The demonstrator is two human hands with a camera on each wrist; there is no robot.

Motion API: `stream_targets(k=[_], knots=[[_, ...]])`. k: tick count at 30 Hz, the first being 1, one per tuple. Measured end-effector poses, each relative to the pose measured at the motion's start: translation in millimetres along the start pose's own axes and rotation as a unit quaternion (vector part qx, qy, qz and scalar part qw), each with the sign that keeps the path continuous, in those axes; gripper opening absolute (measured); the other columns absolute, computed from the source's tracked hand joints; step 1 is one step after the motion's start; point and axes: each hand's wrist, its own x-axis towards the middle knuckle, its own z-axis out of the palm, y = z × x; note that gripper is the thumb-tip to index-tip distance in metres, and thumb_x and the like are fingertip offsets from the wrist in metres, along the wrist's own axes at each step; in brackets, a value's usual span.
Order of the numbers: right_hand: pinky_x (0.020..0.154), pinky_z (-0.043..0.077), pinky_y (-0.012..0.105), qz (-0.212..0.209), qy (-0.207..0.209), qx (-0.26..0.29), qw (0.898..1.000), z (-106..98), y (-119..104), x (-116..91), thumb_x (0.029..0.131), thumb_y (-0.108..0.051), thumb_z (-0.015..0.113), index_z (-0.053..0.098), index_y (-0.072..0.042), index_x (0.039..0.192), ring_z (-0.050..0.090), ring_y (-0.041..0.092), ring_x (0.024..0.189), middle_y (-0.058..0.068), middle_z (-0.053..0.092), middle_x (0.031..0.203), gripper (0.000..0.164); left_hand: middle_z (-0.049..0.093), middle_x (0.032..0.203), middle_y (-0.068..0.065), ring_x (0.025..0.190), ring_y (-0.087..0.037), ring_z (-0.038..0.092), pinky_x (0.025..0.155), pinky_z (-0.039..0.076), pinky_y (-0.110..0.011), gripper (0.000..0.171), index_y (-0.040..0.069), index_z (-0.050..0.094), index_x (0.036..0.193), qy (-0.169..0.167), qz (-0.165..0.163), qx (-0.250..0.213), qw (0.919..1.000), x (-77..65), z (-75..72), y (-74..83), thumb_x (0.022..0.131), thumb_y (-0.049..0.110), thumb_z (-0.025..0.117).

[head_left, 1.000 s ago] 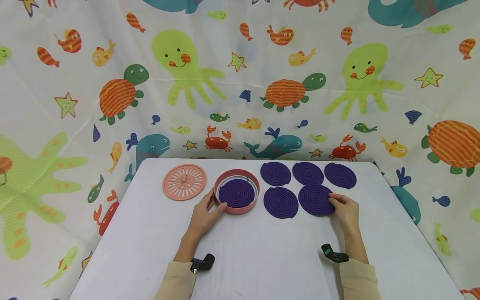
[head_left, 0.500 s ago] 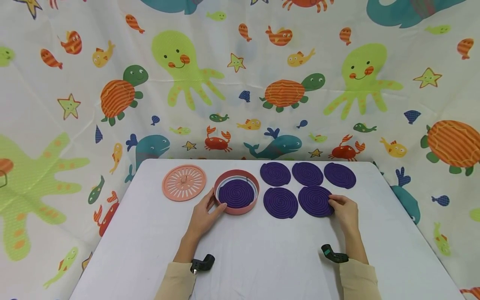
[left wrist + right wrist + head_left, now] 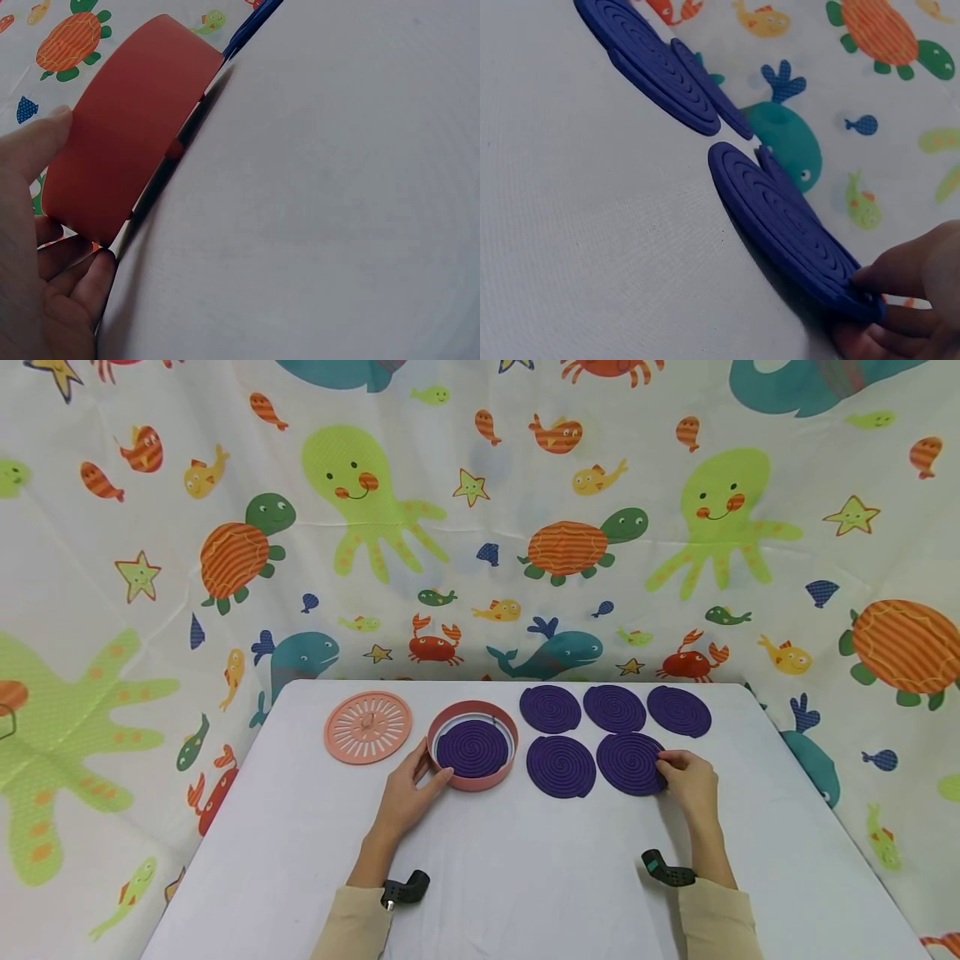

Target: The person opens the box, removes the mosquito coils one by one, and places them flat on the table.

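Observation:
My left hand (image 3: 410,791) grips the near-left side of a round pinkish-red mosquito coil holder (image 3: 477,783). The thumb lies at its rim and the fingertips reach under its lower edge, as the left wrist view (image 3: 127,135) shows. Inside the holder lies a purple mosquito coil (image 3: 472,748). With thumb and fingers, my right hand (image 3: 692,783) pinches the right edge of another mosquito coil (image 3: 628,763). In the right wrist view this coil (image 3: 787,225) is tilted, its held edge raised off the table with a shadow beneath.
Several more purple coils lie flat nearby: one (image 3: 561,767) left of the held coil, others (image 3: 551,709) in a row behind. A slotted peach lid (image 3: 367,727) with a central knob lies left of the holder. The white table (image 3: 540,877) ends at a patterned curtain (image 3: 480,527).

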Motion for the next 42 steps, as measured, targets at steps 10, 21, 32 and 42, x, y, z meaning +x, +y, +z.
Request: stream_targets(k=[10,21,32,42], knots=[[0.063,0.045,0.021,-0.009,0.015,-0.019,1.0,-1.1,1.2,-1.0,0.091,-0.012,0.067,0.073,0.003,0.107,0.067,0.038,0.096,0.023,0.075,0.103,0.023,0.04,0.159,-0.012,0.143,-0.026,0.046,0.114,0.044,-0.03,0.086,0.006,0.036,0.155,-0.003,-0.001,-0.004,1.0,0.9,-0.1,-0.2,0.089,0.047,0.073],[0.057,0.044,0.021,-0.023,0.03,-0.033,0.999,-1.5,-0.5,-1.7,0.09,-0.012,0.068,0.073,0.005,0.104,0.067,0.037,0.086,0.024,0.075,0.095,0.023,0.04,0.16,-0.012,0.143,-0.026,0.046,0.114,0.044,-0.03,0.087,0.007,0.036,0.155,-0.001,-0.004,-0.001,1.0,0.0,-0.6,0.4,0.089,0.05,0.072],[0.056,0.044,0.02,-0.028,0.032,-0.029,0.999,-1.4,-1.3,-2.5,0.09,-0.011,0.068,0.073,0.006,0.103,0.067,0.036,0.085,0.024,0.074,0.095,0.022,0.039,0.16,-0.012,0.143,-0.026,0.046,0.114,0.044,-0.029,0.087,0.007,0.036,0.155,-0.003,-0.002,0.0,1.0,1.6,-0.9,-1.1,0.089,0.049,0.073],[0.053,0.044,0.019,-0.025,0.031,-0.022,0.999,-2.5,-6.2,-2.9,0.093,-0.014,0.066,0.072,0.005,0.106,0.066,0.035,0.084,0.026,0.073,0.097,0.025,0.04,0.159,-0.012,0.142,-0.027,0.047,0.113,0.045,-0.032,0.087,0.008,0.036,0.155,-0.002,-0.003,0.0,1.0,1.1,-0.8,-0.1,0.088,0.051,0.072]])
